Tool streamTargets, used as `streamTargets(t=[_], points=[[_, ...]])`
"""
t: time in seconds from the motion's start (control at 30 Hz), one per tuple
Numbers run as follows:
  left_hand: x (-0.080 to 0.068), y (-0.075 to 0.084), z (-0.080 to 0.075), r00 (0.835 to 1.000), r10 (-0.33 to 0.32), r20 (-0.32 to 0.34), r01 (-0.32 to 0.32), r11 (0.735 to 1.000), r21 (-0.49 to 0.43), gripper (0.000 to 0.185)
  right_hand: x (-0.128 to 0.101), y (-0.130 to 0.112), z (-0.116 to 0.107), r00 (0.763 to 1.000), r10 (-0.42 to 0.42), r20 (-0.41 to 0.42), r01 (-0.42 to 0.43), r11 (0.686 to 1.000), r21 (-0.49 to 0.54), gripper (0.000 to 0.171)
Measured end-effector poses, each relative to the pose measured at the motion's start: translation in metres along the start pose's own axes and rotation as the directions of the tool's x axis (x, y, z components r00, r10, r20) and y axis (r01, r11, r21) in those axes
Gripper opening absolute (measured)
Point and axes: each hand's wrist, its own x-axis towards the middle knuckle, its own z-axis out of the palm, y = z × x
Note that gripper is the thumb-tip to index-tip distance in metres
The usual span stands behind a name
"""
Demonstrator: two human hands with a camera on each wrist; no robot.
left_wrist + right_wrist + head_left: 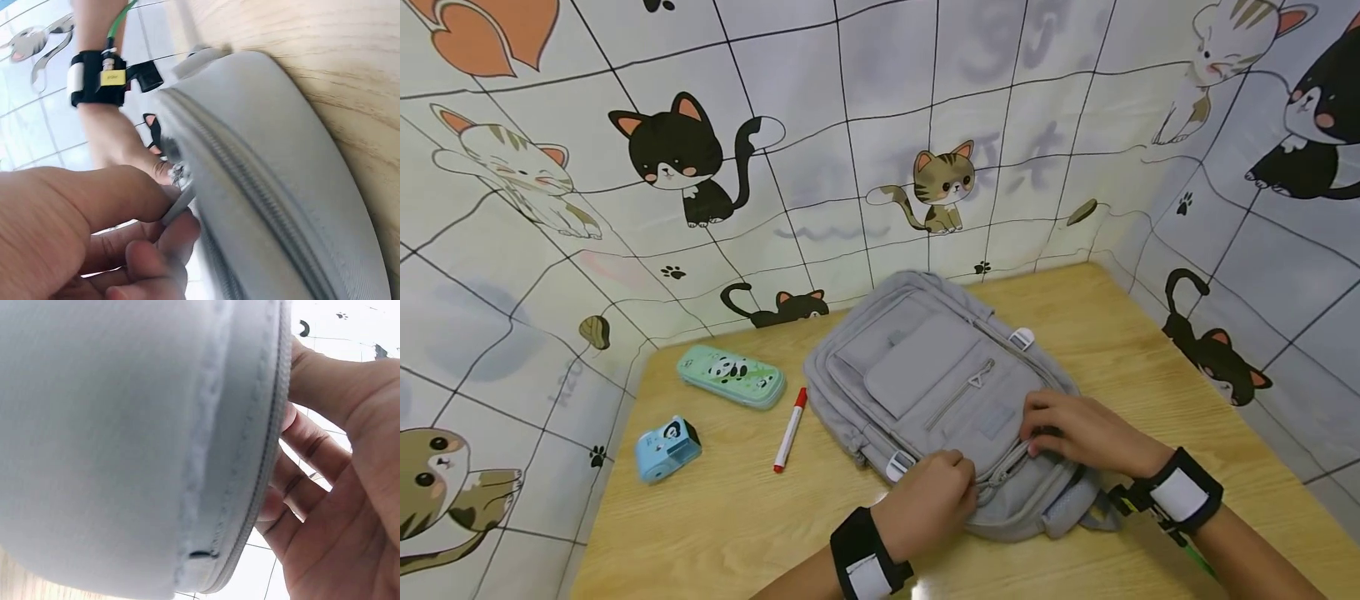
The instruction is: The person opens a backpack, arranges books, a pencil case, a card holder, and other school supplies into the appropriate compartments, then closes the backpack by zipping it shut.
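Observation:
A grey backpack lies flat on the wooden table, front pockets up. My left hand is at its near edge; thumb and fingers pinch a zipper pull on the bag's main zipper. My right hand lies on the bag a little to the right. In the right wrist view its thumb and curled fingers hold the bag's edge along the zipper seam. The backpack fills that view.
Left of the bag lie a red-capped marker, a green panda pencil case and a small blue box-shaped item. Cat-patterned walls close the table on the left, back and right.

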Motion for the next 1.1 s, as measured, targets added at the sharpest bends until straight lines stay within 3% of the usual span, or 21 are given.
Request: streamTargets(t=[0.23, 0.5, 0.77, 1.1], points=[[-0.014, -0.008, -0.013, 0.999, -0.022, 0.029, 0.025, 0.994, -0.110, 0.024, 0.005, 0.001, -0.005, 1.000, 0.011, -0.021, -0.011, 1.000, 0.004, 0.024], [-0.039, -0.026, -0.030, 0.977, -0.180, 0.113, 0.200, 0.957, -0.210, 0.025, 0.003, 0.002, -0.008, 0.997, 0.023, -0.075, -0.021, 1.000, 0.017, 0.030], [-0.049, -0.042, -0.035, 0.974, -0.217, 0.070, 0.228, 0.935, -0.272, 0.016, 0.001, 0.000, -0.009, 0.997, 0.036, -0.070, -0.033, 0.999, 0.038, 0.030], [-0.044, -0.072, -0.048, 0.956, -0.292, 0.008, 0.280, 0.909, -0.308, 0.012, -0.002, -0.003, -0.016, 0.996, 0.064, -0.065, -0.060, 0.996, 0.062, 0.033]])
